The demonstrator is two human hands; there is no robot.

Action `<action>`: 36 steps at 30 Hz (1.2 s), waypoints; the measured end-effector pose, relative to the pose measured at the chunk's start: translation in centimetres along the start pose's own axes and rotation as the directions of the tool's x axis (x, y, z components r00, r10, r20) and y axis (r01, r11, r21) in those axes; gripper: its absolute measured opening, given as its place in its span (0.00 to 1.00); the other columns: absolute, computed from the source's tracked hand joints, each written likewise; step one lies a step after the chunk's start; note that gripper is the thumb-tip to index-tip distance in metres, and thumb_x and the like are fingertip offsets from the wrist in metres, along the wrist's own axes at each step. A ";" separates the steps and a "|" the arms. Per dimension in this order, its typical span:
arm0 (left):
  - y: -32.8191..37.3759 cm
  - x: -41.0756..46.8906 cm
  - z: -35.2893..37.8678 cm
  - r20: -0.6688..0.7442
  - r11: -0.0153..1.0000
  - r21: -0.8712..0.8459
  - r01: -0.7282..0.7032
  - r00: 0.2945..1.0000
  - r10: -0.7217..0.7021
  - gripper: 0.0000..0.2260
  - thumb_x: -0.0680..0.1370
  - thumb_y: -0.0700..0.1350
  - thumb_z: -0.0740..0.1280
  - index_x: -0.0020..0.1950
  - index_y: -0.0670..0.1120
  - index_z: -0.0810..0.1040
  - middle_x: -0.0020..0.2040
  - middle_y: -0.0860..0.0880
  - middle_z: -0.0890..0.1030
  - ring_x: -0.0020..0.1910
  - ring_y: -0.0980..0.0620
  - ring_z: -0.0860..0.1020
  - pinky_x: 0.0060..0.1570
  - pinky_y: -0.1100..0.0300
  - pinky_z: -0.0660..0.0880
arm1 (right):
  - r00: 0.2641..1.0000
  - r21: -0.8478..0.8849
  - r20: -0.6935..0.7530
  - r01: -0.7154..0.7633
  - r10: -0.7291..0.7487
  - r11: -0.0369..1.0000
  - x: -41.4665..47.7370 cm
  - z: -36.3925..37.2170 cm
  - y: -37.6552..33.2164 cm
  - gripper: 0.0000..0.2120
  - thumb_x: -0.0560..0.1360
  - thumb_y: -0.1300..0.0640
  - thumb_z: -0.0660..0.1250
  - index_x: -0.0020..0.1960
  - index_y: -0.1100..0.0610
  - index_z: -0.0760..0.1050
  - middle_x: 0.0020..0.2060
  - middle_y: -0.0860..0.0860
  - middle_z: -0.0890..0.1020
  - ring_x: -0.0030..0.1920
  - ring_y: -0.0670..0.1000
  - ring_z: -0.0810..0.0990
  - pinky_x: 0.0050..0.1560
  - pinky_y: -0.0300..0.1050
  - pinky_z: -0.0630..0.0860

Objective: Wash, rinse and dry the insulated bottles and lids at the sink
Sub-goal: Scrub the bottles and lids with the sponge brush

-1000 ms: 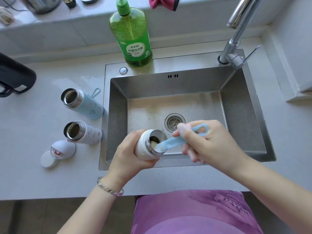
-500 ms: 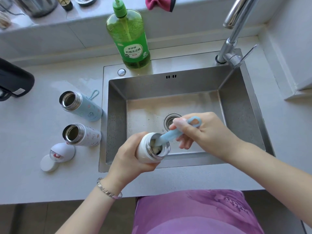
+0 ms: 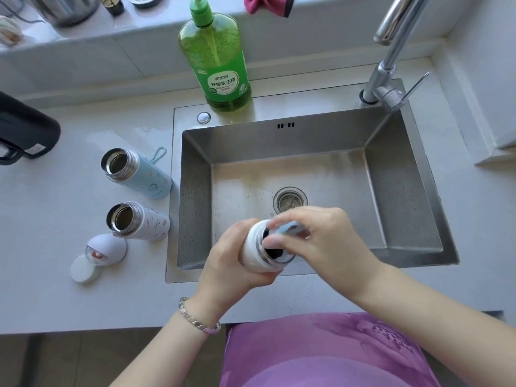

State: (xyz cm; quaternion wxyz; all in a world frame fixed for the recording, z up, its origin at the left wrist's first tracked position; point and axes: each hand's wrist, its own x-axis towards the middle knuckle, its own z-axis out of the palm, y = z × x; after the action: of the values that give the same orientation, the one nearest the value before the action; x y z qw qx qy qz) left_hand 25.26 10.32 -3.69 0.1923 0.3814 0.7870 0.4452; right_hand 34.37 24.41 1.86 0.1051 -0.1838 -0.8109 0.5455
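My left hand grips a white insulated bottle over the sink's front edge, its open mouth tilted toward my right hand. My right hand holds the light-blue handle of a bottle brush, pushed deep into the bottle so only the handle's end shows. On the counter left of the sink stand an open light-blue bottle and an open white patterned bottle. In front of them lie a white dome lid and a small round white cap.
The steel sink has a drain strainer in its floor; the tap stands at its back right. A green dish-soap bottle stands behind the sink. A black jug sits far left, a pink cloth on the ledge.
My right hand has pushed the brush deeper into the white bottle, closing up to its mouth. The bottle's mouth has swung more toward the right hand.
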 end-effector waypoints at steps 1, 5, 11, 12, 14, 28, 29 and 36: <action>-0.1 -0.1 0.0 -0.019 1.000 0.002 0.015 1.000 -0.015 0.26 0.60 0.53 0.73 0.56 0.57 0.73 0.51 0.63 0.77 0.48 0.66 0.75 0.48 0.73 0.69 | 0.999 0.027 0.023 -0.026 0.025 0.999 0.1 0.0 0.0 0.07 0.67 0.54 0.72 0.39 0.58 0.83 0.33 0.51 0.83 0.35 0.47 0.78 0.37 0.34 0.72; -0.8 0.1 -0.6 -0.043 0.998 -0.003 0.069 0.997 -0.069 0.25 0.60 0.55 0.73 0.56 0.60 0.73 0.52 0.62 0.77 0.48 0.64 0.76 0.48 0.73 0.70 | 0.980 0.389 0.053 -0.196 0.190 0.900 1.0 -0.8 0.3 0.05 0.71 0.64 0.70 0.36 0.61 0.81 0.24 0.52 0.79 0.25 0.47 0.75 0.30 0.37 0.73; -1.4 0.9 -1.8 0.028 0.998 0.056 0.019 0.999 -0.020 0.26 0.61 0.52 0.74 0.57 0.57 0.73 0.53 0.60 0.76 0.51 0.60 0.75 0.51 0.66 0.72 | 0.995 0.152 -0.083 -0.046 0.059 0.987 0.5 -0.8 1.0 0.05 0.72 0.56 0.69 0.39 0.57 0.81 0.26 0.47 0.78 0.25 0.44 0.76 0.32 0.32 0.73; -1.3 1.2 -1.7 0.035 0.998 0.067 0.008 0.999 -0.010 0.26 0.61 0.52 0.73 0.58 0.56 0.72 0.52 0.59 0.77 0.50 0.59 0.76 0.51 0.64 0.73 | 0.997 0.119 -0.049 -0.047 0.054 0.992 0.2 -0.3 1.1 0.05 0.71 0.55 0.68 0.39 0.56 0.80 0.26 0.45 0.78 0.25 0.43 0.77 0.32 0.31 0.73; -1.5 1.8 -1.2 0.057 0.996 0.092 0.001 0.998 -0.006 0.27 0.61 0.51 0.74 0.58 0.55 0.72 0.51 0.57 0.78 0.49 0.56 0.76 0.49 0.61 0.74 | 0.997 0.154 -0.016 -0.071 0.074 0.985 0.3 0.2 1.3 0.05 0.72 0.58 0.69 0.37 0.53 0.79 0.25 0.45 0.78 0.24 0.43 0.77 0.32 0.31 0.73; -13.2 11.1 -1.1 -0.189 0.892 0.155 0.425 0.899 -0.395 0.16 0.59 0.41 0.74 0.43 0.50 0.75 0.43 0.54 0.77 0.48 0.49 0.75 0.46 0.57 0.72 | 0.769 0.374 -0.482 -0.253 0.420 0.892 7.4 -6.4 6.6 0.06 0.75 0.60 0.66 0.39 0.56 0.78 0.25 0.44 0.81 0.27 0.44 0.80 0.38 0.35 0.80; -13.8 11.8 -0.8 -0.215 0.882 0.150 0.447 0.886 -0.412 0.15 0.59 0.41 0.74 0.43 0.50 0.75 0.43 0.53 0.77 0.47 0.49 0.75 0.47 0.56 0.72 | 0.762 0.369 -0.479 -0.276 0.436 0.887 8.1 -6.4 7.2 0.07 0.75 0.60 0.66 0.39 0.55 0.77 0.25 0.44 0.81 0.27 0.43 0.80 0.37 0.34 0.80; -16.1 15.5 1.5 -0.269 0.872 0.026 0.489 0.843 -0.465 0.14 0.65 0.44 0.75 0.43 0.57 0.74 0.42 0.59 0.78 0.43 0.60 0.76 0.41 0.66 0.72 | 0.760 0.349 -0.379 -0.412 0.528 0.842 12.0 -4.0 10.5 0.06 0.74 0.60 0.67 0.39 0.55 0.78 0.25 0.45 0.82 0.27 0.42 0.80 0.37 0.31 0.75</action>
State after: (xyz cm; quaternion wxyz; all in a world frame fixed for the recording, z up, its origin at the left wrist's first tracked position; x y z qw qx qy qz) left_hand 9.44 18.03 -17.57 0.1763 0.1217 0.8950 0.3912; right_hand 26.86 36.33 -6.67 0.1748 -0.4924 -0.6156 0.5899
